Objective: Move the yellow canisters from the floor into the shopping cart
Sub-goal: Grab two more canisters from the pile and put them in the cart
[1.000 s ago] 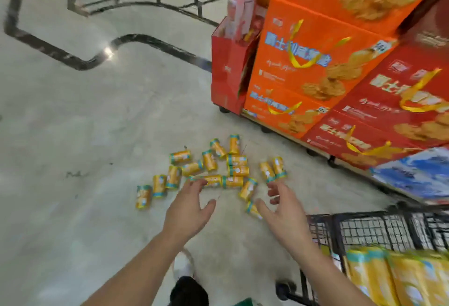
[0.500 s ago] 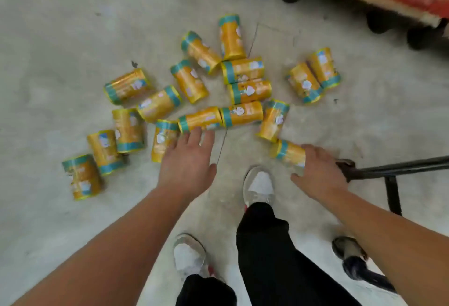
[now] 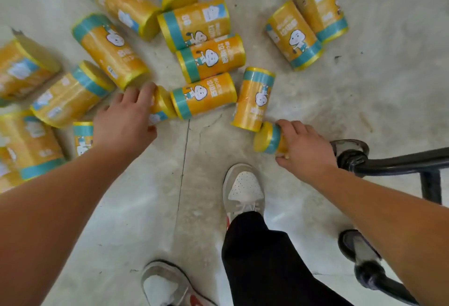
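Pale concrete floor (image 3: 315, 101) fills the head view, crossed by a thin dark seam (image 3: 184, 164). Yellow cylindrical canisters with teal bands and cartoon labels (image 3: 210, 59) lie on their sides over its upper half.

The left hand (image 3: 124, 121) grasps one lying canister (image 3: 162, 105), fingers curled over its top and thumb under its near side. That canister's capped end touches a neighbouring canister (image 3: 204, 95).

The right hand (image 3: 307, 147) is wrapped round a second canister (image 3: 267, 138), whose yellow cap points left and sits against the foot of a lengthwise canister (image 3: 255, 99).

Just behind the right wrist stand a black caster wheel (image 3: 349, 151) and the black tubular cart frame (image 3: 401, 162). A grey-and-white shoe (image 3: 243, 189) and a black trouser leg (image 3: 262, 257) are planted between the arms.

Both hands cover most of what they hold. The left wrist hides much of a small canister (image 3: 82, 137). Canisters at the left and top edges are cut off, and the cart's basket is out of view.

Bare floor lies open between the two hands and along the right side beyond a touching pair of canisters (image 3: 306, 21).
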{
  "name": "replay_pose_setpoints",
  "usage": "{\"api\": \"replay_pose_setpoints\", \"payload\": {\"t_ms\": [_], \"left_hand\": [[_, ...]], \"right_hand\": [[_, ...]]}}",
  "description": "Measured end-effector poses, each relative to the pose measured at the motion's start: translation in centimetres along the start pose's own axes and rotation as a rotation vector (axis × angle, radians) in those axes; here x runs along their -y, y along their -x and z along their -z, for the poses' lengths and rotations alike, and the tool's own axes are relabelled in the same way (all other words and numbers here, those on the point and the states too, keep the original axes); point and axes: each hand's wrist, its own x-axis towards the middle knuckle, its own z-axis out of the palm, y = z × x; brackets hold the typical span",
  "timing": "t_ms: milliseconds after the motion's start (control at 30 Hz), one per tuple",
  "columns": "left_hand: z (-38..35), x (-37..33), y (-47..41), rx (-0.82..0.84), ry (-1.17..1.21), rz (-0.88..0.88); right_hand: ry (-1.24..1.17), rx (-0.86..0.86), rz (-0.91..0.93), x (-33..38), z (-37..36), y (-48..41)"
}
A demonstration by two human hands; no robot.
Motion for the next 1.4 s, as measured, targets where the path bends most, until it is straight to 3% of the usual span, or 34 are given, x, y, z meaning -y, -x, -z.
{"api": "replay_pose_setpoints", "payload": {"t_ms": [167,400,567,767,900,1033,1233,1400], "left_hand": [[7.9,-2.2,6.6,-0.028,0.317,0.132],[28.0,-7.3,21.9,-0.075,0.863,0.312],[44.1,-12.9,33.1,-0.137,1.083,0.265],[56.8,-23.4,44.1,-0.174,1.204,0.084],[58.2,-33.0,48.7,-0.106,1.293,-0.046],[54.9,-43.7,50.3,-0.05,1.294,-0.049],[45.9,-59.0,50.7,-0.047,1.219,0.185],[38.4,-64.3,51.6,-0.062,1.087,0.397]], "right_hand": [[-0.257,-0.073,-0.119,2.4,5.2,6.3],[-0.941,-0.289,-0.239,9.4,22.1,23.5],[-1.252,-0.479,-0.174,10.2,35.9,40.1],[-1.296,-0.623,-0.068,3.5,45.5,58.5],[-1.21,-0.682,-0.115,-5.3,46.0,66.0],[-1.043,-0.704,-0.225,-15.8,42.9,68.1],[-0.735,-0.557,-0.294,-31.1,36.1,66.0],[-0.489,-0.324,-0.277,-36.1,32.3,64.3]]}}
